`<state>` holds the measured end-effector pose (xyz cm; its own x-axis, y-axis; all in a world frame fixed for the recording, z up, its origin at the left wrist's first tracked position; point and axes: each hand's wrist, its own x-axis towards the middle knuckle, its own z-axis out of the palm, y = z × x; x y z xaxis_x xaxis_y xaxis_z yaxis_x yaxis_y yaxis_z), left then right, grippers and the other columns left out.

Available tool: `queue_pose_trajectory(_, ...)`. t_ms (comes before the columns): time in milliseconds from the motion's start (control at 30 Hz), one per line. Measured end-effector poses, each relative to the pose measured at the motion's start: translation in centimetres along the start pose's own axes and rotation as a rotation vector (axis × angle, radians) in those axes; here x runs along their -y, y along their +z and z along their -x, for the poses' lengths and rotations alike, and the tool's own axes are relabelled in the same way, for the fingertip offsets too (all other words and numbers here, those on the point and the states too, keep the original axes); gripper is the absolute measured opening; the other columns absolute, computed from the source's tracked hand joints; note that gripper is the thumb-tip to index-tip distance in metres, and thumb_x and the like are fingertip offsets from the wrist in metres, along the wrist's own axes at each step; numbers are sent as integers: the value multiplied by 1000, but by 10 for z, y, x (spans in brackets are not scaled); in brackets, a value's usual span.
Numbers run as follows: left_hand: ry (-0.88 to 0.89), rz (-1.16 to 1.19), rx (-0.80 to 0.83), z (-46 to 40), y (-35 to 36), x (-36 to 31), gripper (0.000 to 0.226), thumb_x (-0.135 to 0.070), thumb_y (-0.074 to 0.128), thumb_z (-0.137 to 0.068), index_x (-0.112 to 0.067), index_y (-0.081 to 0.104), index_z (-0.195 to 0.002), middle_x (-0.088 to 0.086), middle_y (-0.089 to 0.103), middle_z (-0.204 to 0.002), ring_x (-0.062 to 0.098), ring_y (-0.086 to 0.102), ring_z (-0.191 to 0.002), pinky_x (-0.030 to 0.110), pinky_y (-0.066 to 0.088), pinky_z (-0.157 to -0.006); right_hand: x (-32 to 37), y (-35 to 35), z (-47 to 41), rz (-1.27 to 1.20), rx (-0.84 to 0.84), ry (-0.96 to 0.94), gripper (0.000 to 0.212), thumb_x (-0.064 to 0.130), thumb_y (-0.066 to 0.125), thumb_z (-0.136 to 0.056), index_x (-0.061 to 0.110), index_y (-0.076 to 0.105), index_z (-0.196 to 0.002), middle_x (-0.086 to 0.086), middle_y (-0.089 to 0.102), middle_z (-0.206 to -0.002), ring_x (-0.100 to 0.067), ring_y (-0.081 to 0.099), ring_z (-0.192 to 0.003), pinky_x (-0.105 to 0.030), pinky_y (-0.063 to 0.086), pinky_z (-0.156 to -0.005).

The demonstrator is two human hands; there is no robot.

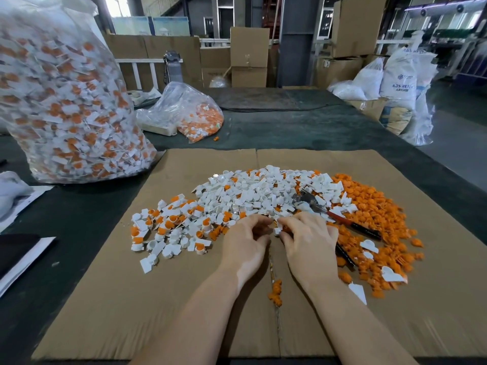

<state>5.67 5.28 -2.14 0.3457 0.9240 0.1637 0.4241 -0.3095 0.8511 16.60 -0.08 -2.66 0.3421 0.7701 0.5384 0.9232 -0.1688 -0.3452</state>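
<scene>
Both hands meet near the middle of the flat brown cardboard sheet (184, 299) on the dark green counter (290, 127). The right hand (308, 238) pinches a small white plastic piece (277, 230) with curled fingers, at the near edge of the pile of white plastic pieces (258, 193). The left hand (246, 238) curls its fingers beside that piece; whether it grips anything cannot be told. Red-handled pliers (340, 216) lie between the white pile and the heap of orange plastic caps (369, 206)

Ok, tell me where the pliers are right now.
Head view: the pliers lie just right of the right hand, where the white pieces meet the orange pieces.
</scene>
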Motion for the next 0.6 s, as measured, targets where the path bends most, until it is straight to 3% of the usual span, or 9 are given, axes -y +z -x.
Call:
queue_pose_trajectory(100, 25, -84, 18, 0, 1, -1, 29, -14, 68, -84, -24, 65, -111, -10, 64, -102, 3, 58, -94, 12, 44, -83, 0, 0, -1, -7, -21, 1, 20, 9, 81, -68, 16, 71, -84, -1, 68, -83, -28, 60, -84, -35, 30, -72)
queue_pose_trajectory(167, 43, -121, 27, 0, 1, -2, 31, -18, 71, -82, -25, 65, -112, -9, 64, -105, 6, 57, -95, 16, 44, -83, 0, -1, -1, -18, -24, -16, 17, 11, 80, -69, 16, 70, -81, 0, 68, -81, -27, 59, -83, -35, 28, -73)
queue_pose_trajectory(367, 42, -31, 19, 2, 1, -1, 29, -21, 74, -80, -26, 65, -107, -15, 62, -92, 0, 55, -85, 6, 39, -71, 1, -5, 1, -117, -98, -134, 10, 10, 76, -74, 15, 72, -82, 1, 68, -75, -23, 61, -74, -36, 35, -71)
queue_pose_trajectory(500, 28, 188, 36, 3, -5, -2, 26, -12, 66, -86, -19, 64, -111, -8, 67, -96, -2, 62, -85, 12, 49, -79, -1, -6, 2, -247, -147, -27, 14, 3, 71, -79, 13, 72, -89, 1, 69, -82, -22, 62, -81, -31, 30, -76)
queue_pose_trajectory(600, 52, 202, 37, 4, -10, -2, 29, -14, 62, -90, -25, 62, -117, -6, 65, -102, 2, 60, -95, 8, 45, -81, -2, -7, 3, -275, -152, -66, 17, 2, 74, -75, 13, 71, -86, 3, 68, -82, -19, 61, -81, -32, 33, -76)
